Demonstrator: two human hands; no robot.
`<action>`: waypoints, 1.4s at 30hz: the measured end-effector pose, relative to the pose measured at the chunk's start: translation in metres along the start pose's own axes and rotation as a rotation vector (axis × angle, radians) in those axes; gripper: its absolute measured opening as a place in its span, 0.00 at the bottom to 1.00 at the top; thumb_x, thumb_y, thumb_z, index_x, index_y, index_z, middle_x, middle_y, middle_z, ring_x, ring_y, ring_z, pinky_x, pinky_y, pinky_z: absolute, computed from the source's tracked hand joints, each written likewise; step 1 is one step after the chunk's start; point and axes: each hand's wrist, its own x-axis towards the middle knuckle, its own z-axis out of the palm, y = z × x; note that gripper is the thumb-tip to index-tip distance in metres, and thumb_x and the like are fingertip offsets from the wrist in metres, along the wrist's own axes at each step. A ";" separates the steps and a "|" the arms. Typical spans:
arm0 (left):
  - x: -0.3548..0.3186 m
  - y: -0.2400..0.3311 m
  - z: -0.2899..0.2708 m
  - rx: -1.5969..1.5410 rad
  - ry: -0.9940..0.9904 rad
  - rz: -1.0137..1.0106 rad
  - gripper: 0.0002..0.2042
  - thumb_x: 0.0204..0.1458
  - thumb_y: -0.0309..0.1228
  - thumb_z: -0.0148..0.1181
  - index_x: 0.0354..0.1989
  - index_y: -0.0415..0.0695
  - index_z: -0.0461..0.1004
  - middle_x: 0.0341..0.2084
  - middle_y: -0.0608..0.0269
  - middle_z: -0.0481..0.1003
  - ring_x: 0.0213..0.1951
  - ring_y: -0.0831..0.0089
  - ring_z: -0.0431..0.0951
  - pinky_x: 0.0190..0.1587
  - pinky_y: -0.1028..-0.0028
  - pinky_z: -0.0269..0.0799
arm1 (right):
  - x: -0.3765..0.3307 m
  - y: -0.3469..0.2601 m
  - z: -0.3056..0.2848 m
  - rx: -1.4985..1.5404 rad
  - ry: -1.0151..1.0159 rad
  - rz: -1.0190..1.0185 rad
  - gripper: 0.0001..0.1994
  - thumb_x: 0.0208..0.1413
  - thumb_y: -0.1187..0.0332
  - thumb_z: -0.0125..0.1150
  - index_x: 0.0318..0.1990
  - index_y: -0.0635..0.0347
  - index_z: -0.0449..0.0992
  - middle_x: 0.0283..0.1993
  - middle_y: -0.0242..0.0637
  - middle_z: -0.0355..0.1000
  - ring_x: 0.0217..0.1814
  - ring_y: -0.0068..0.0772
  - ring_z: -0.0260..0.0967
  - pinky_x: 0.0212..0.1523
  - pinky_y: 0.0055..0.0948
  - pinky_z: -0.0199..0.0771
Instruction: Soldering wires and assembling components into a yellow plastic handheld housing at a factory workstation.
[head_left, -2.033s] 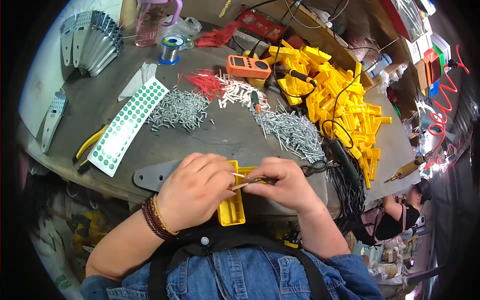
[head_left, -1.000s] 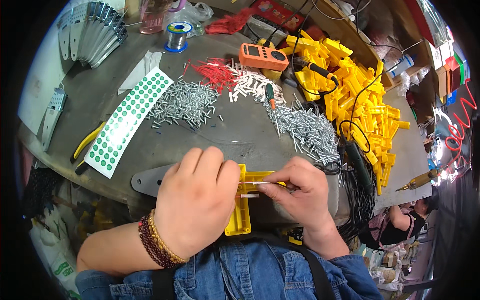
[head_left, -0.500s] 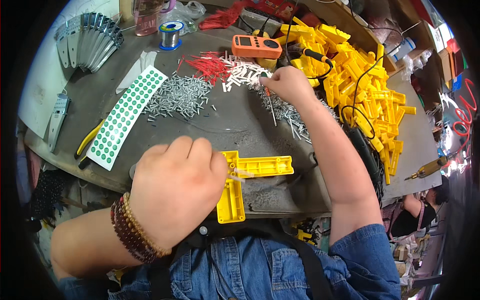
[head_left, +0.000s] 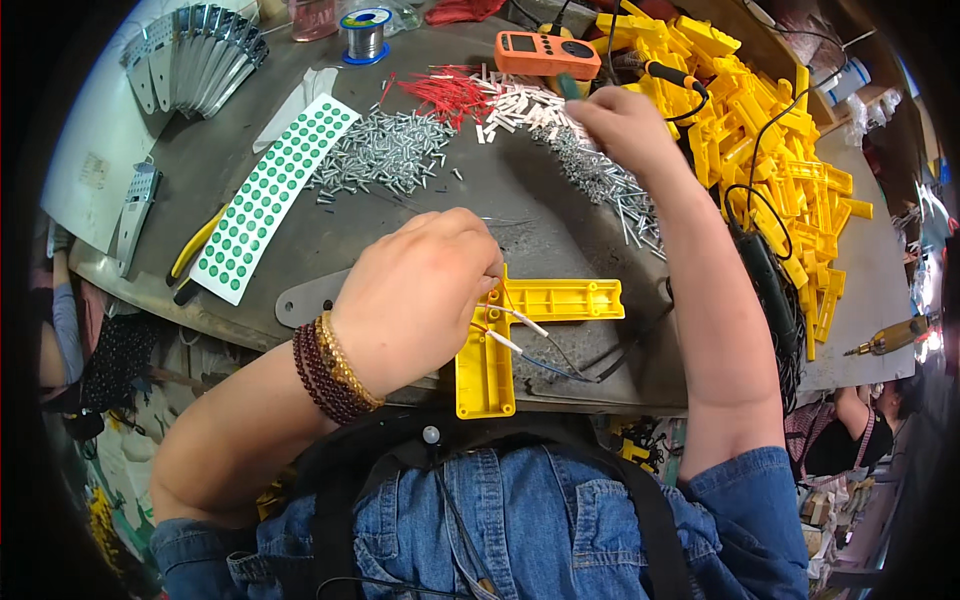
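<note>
Just above a yellow plastic housing (head_left: 485, 375) with ribbed, open insides, my left hand (head_left: 415, 290) is closed, its fingertips pinching thin wires. Two white sleeves (head_left: 529, 324) sit on these wires over the housing. From them, dark leads (head_left: 575, 374) run right across the table edge. My right hand (head_left: 625, 125) is raised by a heap of white sleeves (head_left: 520, 105) and small silver screws (head_left: 585, 165). Its fingers are closed around a slim tool with a dark green end (head_left: 569, 87); the rest of the tool is hidden.
Yellow plastic parts (head_left: 770, 150) are heaped at right beside a soldering iron (head_left: 675, 75). An orange meter (head_left: 547, 54) and solder spool (head_left: 366, 38) stand at the back. Silver screws (head_left: 385, 150), red wires (head_left: 445, 92), a green-dotted sticker sheet (head_left: 275, 195) and yellow-handled pliers (head_left: 197, 245) lie left.
The whole view has shifted. The white-sleeved wires have come into clear sight over the housing, below my left fingers. The thin metal shaft under my right hand no longer shows.
</note>
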 end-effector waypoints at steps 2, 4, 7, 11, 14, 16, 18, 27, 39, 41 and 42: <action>0.000 0.000 0.002 0.006 -0.012 -0.011 0.03 0.49 0.25 0.57 0.31 0.41 0.74 0.36 0.57 0.75 0.44 0.55 0.74 0.48 0.61 0.70 | -0.024 -0.009 -0.014 0.548 -0.063 -0.004 0.11 0.53 0.62 0.64 0.36 0.59 0.76 0.24 0.29 0.71 0.23 0.25 0.67 0.27 0.28 0.68; 0.005 0.001 0.007 0.005 -0.032 -0.006 0.03 0.49 0.25 0.57 0.31 0.41 0.74 0.36 0.57 0.75 0.44 0.55 0.74 0.48 0.62 0.70 | -0.048 -0.029 -0.016 0.768 -0.096 -0.031 0.10 0.57 0.63 0.61 0.40 0.58 0.72 0.27 0.30 0.69 0.25 0.23 0.64 0.28 0.25 0.64; 0.005 0.001 0.006 0.027 -0.071 -0.002 0.03 0.49 0.25 0.56 0.30 0.41 0.75 0.35 0.57 0.75 0.44 0.55 0.75 0.48 0.62 0.71 | -0.069 -0.059 -0.009 1.116 -0.280 -0.057 0.10 0.61 0.64 0.57 0.44 0.58 0.68 0.31 0.31 0.65 0.28 0.22 0.60 0.28 0.21 0.59; 0.006 0.000 0.005 0.077 -0.106 -0.027 0.04 0.48 0.27 0.56 0.30 0.41 0.76 0.35 0.57 0.76 0.43 0.55 0.75 0.47 0.61 0.71 | -0.087 -0.074 0.010 1.205 -0.407 -0.110 0.23 0.66 0.48 0.44 0.28 0.58 0.66 0.20 0.29 0.57 0.21 0.23 0.52 0.23 0.23 0.53; 0.006 0.000 0.008 0.075 -0.100 -0.042 0.05 0.48 0.27 0.56 0.30 0.42 0.77 0.34 0.57 0.76 0.42 0.55 0.75 0.46 0.61 0.72 | -0.101 -0.078 0.027 1.031 -0.346 -0.094 0.31 0.66 0.43 0.33 0.14 0.55 0.57 0.12 0.29 0.50 0.13 0.25 0.44 0.16 0.29 0.43; 0.003 -0.002 0.007 0.062 -0.105 -0.060 0.05 0.47 0.27 0.56 0.31 0.42 0.77 0.34 0.57 0.76 0.42 0.55 0.75 0.46 0.61 0.72 | -0.114 -0.091 0.015 1.243 -0.370 -0.226 0.30 0.65 0.47 0.34 0.13 0.55 0.57 0.10 0.29 0.50 0.13 0.27 0.44 0.17 0.30 0.43; 0.001 -0.003 0.008 -0.029 0.015 -0.002 0.04 0.44 0.25 0.56 0.27 0.42 0.76 0.31 0.55 0.75 0.38 0.54 0.76 0.43 0.60 0.73 | -0.119 -0.096 0.012 1.233 -0.438 -0.318 0.29 0.64 0.47 0.34 0.14 0.55 0.57 0.10 0.30 0.50 0.12 0.28 0.43 0.17 0.31 0.44; -0.001 -0.007 0.016 -0.053 0.141 0.027 0.03 0.43 0.25 0.55 0.26 0.43 0.75 0.28 0.55 0.74 0.36 0.53 0.76 0.41 0.59 0.72 | -0.115 -0.090 0.024 1.324 -0.560 -0.315 0.26 0.62 0.52 0.41 0.15 0.60 0.62 0.15 0.35 0.59 0.19 0.28 0.54 0.24 0.27 0.53; -0.002 -0.011 0.019 -0.074 0.119 0.038 0.04 0.42 0.25 0.56 0.28 0.41 0.74 0.30 0.53 0.74 0.36 0.51 0.75 0.41 0.58 0.72 | -0.114 -0.092 0.027 1.227 -0.565 -0.311 0.27 0.62 0.50 0.39 0.15 0.58 0.59 0.13 0.32 0.55 0.15 0.27 0.50 0.21 0.30 0.50; -0.002 -0.010 0.013 -0.130 0.106 -0.002 0.13 0.43 0.25 0.57 0.40 0.41 0.75 0.36 0.53 0.75 0.39 0.54 0.77 0.45 0.62 0.73 | -0.110 -0.094 0.030 1.140 -0.532 -0.272 0.28 0.62 0.48 0.39 0.13 0.55 0.58 0.12 0.31 0.53 0.13 0.28 0.46 0.19 0.31 0.46; 0.006 -0.018 0.007 -0.422 0.102 0.131 0.23 0.41 0.26 0.62 0.49 0.39 0.71 0.42 0.54 0.75 0.44 0.58 0.77 0.48 0.65 0.72 | -0.105 -0.094 0.032 1.119 -0.588 -0.276 0.26 0.63 0.51 0.40 0.15 0.58 0.61 0.14 0.32 0.56 0.17 0.27 0.52 0.22 0.29 0.51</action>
